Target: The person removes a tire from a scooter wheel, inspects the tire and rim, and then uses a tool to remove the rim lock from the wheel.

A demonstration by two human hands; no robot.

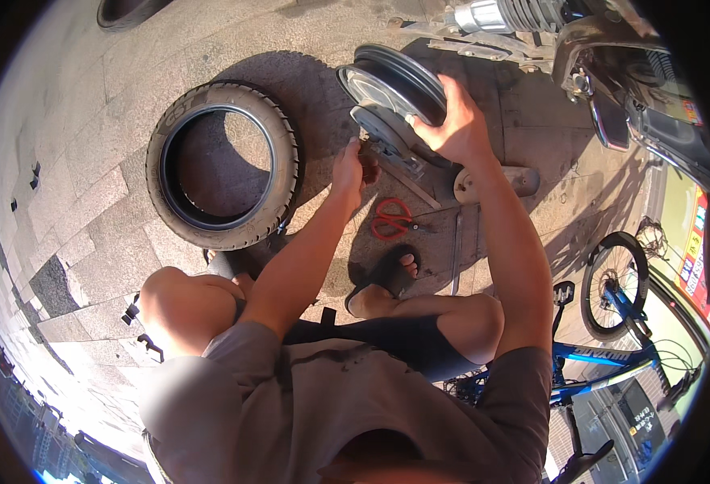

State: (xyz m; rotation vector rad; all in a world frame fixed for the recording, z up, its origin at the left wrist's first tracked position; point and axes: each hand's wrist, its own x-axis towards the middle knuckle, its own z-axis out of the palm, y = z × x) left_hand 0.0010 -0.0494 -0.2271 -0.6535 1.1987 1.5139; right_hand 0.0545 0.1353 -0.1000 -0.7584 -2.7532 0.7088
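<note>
A dark wheel rim (395, 77) stands tilted on the paving in front of me, without a tyre. My right hand (457, 129) is closed on its right edge, thumb on the near side and fingers over the outer side. Against the rim's lower face is a round grey hub plate (383, 127) with metal parts. My left hand (350, 176) is beside these parts, its fingers curled and thumb pointing up; what they grip is hidden. To the left lies a black tyre (161, 165), its opening facing up.
Red-handled scissors (389, 219), a long metal bar (457, 252) and a pale oblong piece (496, 185) lie near my feet. A motorbike's underside (577, 68) looms at upper right. A blue bicycle (601, 355) is at right. Another tyre (125, 14) lies far left.
</note>
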